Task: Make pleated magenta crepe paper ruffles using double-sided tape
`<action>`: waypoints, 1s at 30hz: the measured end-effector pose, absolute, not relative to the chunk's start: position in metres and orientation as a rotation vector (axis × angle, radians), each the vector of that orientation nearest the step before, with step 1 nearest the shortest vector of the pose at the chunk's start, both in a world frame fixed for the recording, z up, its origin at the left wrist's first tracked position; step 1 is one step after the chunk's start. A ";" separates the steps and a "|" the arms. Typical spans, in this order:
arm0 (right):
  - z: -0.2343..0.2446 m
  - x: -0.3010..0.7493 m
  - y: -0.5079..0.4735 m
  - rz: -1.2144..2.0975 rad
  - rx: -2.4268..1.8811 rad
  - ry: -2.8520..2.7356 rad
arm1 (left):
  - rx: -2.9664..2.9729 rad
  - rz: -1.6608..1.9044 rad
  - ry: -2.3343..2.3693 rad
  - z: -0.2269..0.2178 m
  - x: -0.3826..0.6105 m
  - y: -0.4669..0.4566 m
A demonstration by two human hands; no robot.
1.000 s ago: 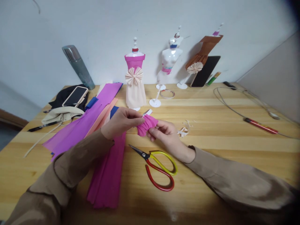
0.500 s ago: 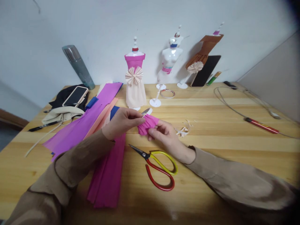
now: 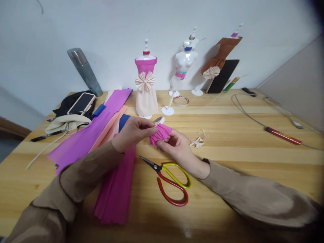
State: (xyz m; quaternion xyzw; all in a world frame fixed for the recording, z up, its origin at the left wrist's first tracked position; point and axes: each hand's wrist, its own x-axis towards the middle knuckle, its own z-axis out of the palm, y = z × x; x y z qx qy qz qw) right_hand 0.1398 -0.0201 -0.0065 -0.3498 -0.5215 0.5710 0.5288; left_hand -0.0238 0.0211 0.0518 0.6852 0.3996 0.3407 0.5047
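Over the middle of the wooden table point(image 3: 227, 148) both hands pinch a small pleated piece of magenta crepe paper point(image 3: 160, 133). My left hand point(image 3: 133, 132) grips its upper left edge, where a white strip sticks out. My right hand point(image 3: 174, 145) pinches its lower right side. Red and yellow scissors point(image 3: 172, 180) lie open on the table just below my right hand. A long magenta paper strip point(image 3: 116, 189) runs under my left forearm.
Purple, peach and blue paper sheets point(image 3: 96, 131) lie at left, beside a phone point(image 3: 81, 103) on dark cloth and a grey flask point(image 3: 84, 71). Three small mannequins stand at the back; the nearest point(image 3: 146, 84) wears a pink dress. Paper scraps point(image 3: 197, 141) and a cable with a red tool point(image 3: 282, 136) lie right.
My right hand has slid slightly left along the pleated paper, gathering it closer to my left hand. Everything else stays put.
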 end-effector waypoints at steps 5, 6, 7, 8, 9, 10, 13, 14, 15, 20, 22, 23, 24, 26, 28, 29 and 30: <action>-0.005 0.142 -0.020 1.388 -0.816 -1.294 | 1.677 0.802 0.963 0.053 -0.022 0.019; -0.006 0.143 -0.020 1.389 -0.825 -1.292 | 1.685 0.801 0.970 0.053 -0.022 0.019; -0.006 0.143 -0.020 1.391 -0.828 -1.289 | 1.694 0.802 0.977 0.053 -0.022 0.019; -0.007 0.143 -0.020 1.398 -0.830 -1.286 | 1.704 0.806 0.982 0.053 -0.022 0.019; -0.008 0.143 -0.019 1.404 -0.825 -1.280 | 1.711 0.809 0.984 0.053 -0.022 0.019; -0.008 0.142 -0.020 1.411 -0.816 -1.275 | 1.717 0.813 0.984 0.052 -0.023 0.019; -0.008 0.141 -0.020 1.443 -0.809 -1.277 | 1.726 0.837 0.989 0.050 -0.023 0.020; -0.008 0.141 -0.020 1.453 -0.818 -1.283 | 1.731 0.842 0.995 0.050 -0.023 0.020; -0.008 0.141 -0.020 1.456 -0.826 -1.287 | 1.737 0.846 1.002 0.049 -0.023 0.020; -0.009 0.141 -0.020 1.450 -0.833 -1.263 | 1.752 0.820 0.995 0.050 -0.022 0.020; -0.009 0.141 -0.019 1.454 -0.850 -1.256 | 1.753 0.794 0.989 0.051 -0.022 0.019; -0.009 0.141 -0.019 1.452 -0.861 -1.252 | 1.752 0.786 0.990 0.051 -0.022 0.019; -0.008 0.140 -0.019 1.449 -0.870 -1.247 | 1.752 0.783 0.994 0.052 -0.022 0.019; -0.005 0.138 -0.020 1.437 -0.883 -1.222 | 1.756 0.800 1.007 0.052 -0.022 0.019; -0.002 0.136 -0.021 1.411 -0.899 -1.201 | 1.766 0.820 1.016 0.052 -0.022 0.019; 0.000 0.136 -0.022 1.392 -0.911 -1.196 | 1.769 0.825 1.019 0.052 -0.022 0.019; 0.001 0.135 -0.023 1.371 -0.923 -1.194 | 1.771 0.825 1.019 0.052 -0.022 0.019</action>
